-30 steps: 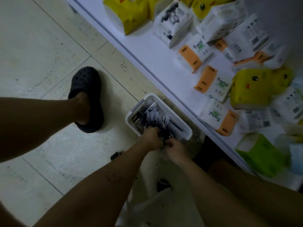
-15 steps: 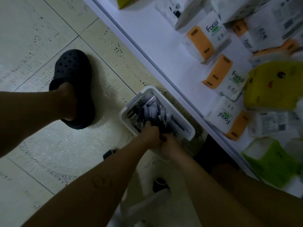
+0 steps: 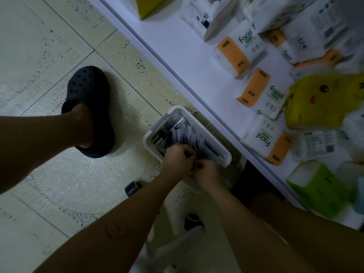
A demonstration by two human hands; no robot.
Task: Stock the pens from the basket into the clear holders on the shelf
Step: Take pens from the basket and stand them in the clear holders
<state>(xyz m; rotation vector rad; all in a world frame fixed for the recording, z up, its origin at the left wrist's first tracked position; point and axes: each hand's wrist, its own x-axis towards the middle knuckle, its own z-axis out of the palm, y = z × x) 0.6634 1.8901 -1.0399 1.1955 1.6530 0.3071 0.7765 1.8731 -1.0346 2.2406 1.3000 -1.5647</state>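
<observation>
Grip first: the left hand has its fingers curled down into a bundle of slim dark pens at the near end of the load and appears to grasp several of them. The right hand touches it, knuckles up and fingers bent in against the left's. Dim light and blur hide whether its own grip encloses a pen or only steadies the bundle, so that cannot be told.

The pens lie in a shallow white plastic basket with rounded corners, which sits on the pale tiled floor just beside the foot of the long white shelf. Their long axes run mostly along the basket's length, away from the hands and roughly parallel to the shelf's front edge. Any lift would probably have to bring them out endways or as a gathered sheaf.

The shelf rises on the person's right, so the right hand is the nearer one for carrying pens up. The board in view holds only orange-and-white facial tissue packs and a yellow soft pack. No clear holders show here, so they are likely on a level outside the frame. A black perforated clog stands on the tiles, well apart to the left. Stocking looks barely begun, as the basket is still heaped.
</observation>
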